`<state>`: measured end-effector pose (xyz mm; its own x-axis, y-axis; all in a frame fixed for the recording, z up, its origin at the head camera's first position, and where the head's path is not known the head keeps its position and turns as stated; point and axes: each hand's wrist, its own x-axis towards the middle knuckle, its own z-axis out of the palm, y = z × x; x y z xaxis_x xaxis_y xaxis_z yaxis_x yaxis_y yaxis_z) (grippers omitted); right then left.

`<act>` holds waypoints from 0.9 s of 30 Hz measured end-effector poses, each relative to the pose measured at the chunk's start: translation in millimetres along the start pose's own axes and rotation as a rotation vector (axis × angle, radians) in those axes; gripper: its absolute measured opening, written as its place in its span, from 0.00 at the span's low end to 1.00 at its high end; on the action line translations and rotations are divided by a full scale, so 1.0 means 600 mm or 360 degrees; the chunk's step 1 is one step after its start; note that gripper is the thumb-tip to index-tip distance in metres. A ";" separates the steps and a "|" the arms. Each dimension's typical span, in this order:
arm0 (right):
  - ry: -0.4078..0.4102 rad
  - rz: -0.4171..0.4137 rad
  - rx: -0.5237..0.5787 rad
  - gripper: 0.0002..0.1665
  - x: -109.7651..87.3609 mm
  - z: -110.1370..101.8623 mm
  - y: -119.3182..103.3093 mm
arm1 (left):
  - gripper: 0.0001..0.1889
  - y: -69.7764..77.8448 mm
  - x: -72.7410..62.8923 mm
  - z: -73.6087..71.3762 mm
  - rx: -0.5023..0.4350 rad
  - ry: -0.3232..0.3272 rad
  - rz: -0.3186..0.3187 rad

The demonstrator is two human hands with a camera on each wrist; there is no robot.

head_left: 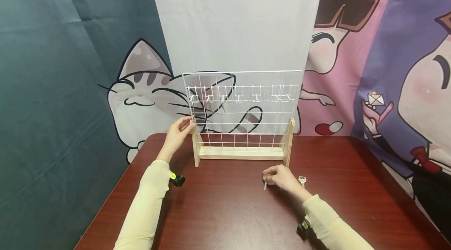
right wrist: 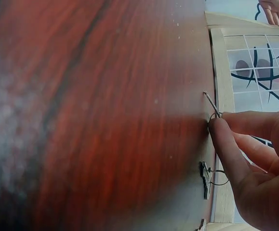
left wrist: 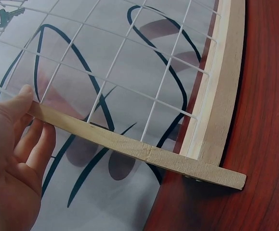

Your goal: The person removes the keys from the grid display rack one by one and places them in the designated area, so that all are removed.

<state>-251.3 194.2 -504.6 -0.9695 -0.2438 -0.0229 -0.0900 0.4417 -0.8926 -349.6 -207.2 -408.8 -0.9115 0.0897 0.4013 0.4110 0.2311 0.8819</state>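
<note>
A key (head_left: 265,185) is just over or on the worktop (head_left: 218,207), in front of the rack (head_left: 241,153); the right hand (head_left: 282,177) pinches it near its ring between thumb and finger, and so small a hold could let it slip; another key (head_left: 302,180) lies near that wrist, where a sleeve might knock it; the left hand (head_left: 179,134) pinches the rack's left post (head_left: 195,149), and an uneven push there could tip the rack, shaking keys from its hooks (head_left: 256,97).
</note>
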 end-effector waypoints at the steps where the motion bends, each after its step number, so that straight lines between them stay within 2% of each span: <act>1: -0.0006 -0.0002 -0.0008 0.12 0.000 -0.001 -0.001 | 0.22 0.004 0.000 0.000 -0.0003 -0.0009 -0.0003; 8: -0.0044 -0.0016 -0.0086 0.10 -0.001 -0.005 -0.012 | 0.21 0.046 -0.009 0.001 0.0027 -0.0040 -0.0015; 16: 0.0000 0.0024 -0.0158 0.09 -0.002 -0.002 -0.013 | 0.22 0.006 0.003 0.001 0.0036 0.0003 0.0002; 23: -0.0001 0.0021 -0.0202 0.08 -0.004 0.001 -0.006 | 0.21 0.055 -0.018 0.001 0.0060 -0.0045 -0.0051; 27: -0.0013 0.0001 -0.0213 0.07 -0.005 0.002 -0.005 | 0.22 0.021 -0.008 -0.002 0.0050 -0.0029 -0.0042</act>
<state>-247.7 192.5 -502.7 -0.9678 -0.2502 -0.0278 -0.1193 0.5532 -0.8245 -339.9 -205.8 -399.5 -0.9222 0.1008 0.3733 0.3865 0.2640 0.8837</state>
